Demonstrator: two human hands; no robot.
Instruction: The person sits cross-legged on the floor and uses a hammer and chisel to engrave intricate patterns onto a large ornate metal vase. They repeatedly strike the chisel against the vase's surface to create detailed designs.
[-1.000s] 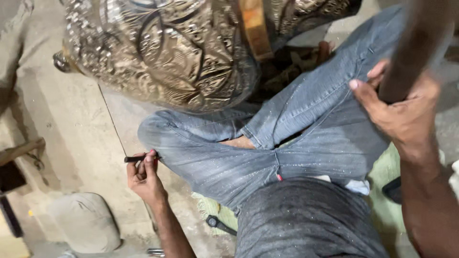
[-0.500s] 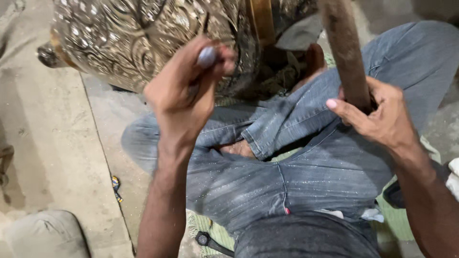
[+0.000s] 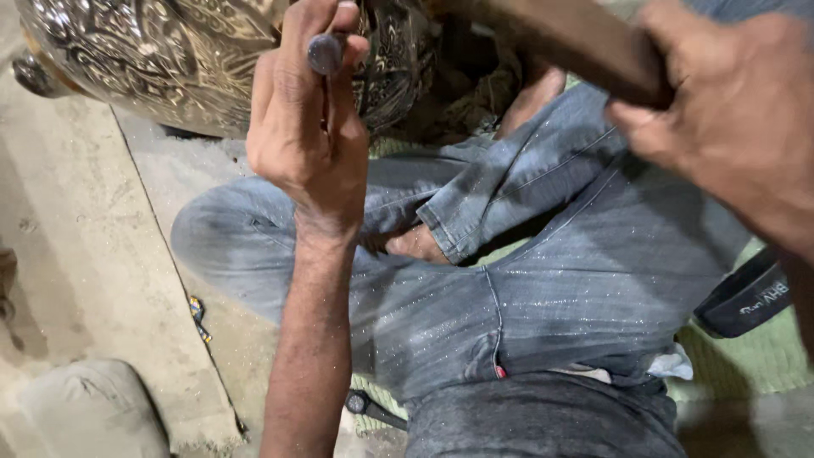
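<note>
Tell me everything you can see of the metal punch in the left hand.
The metal punch is a slim, dark grey rod with a rounded, worn-looking top end facing the camera. Only that end shows; the shaft is hidden inside the left hand, whose fingers and thumb wrap around it. It stands roughly upright, raised in front of the embossed metal vessel. Whether its tip touches the vessel cannot be seen.

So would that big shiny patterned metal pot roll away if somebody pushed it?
The big embossed metal pot has a rounded, bulging side, so it could probably rock or roll. It looks large and metal, so likely heavy and stiff, not floppy. The left hand holds a thin round-ended metal tool against it, and the crossed legs in grey jeans sit close, which may steady it.
</note>
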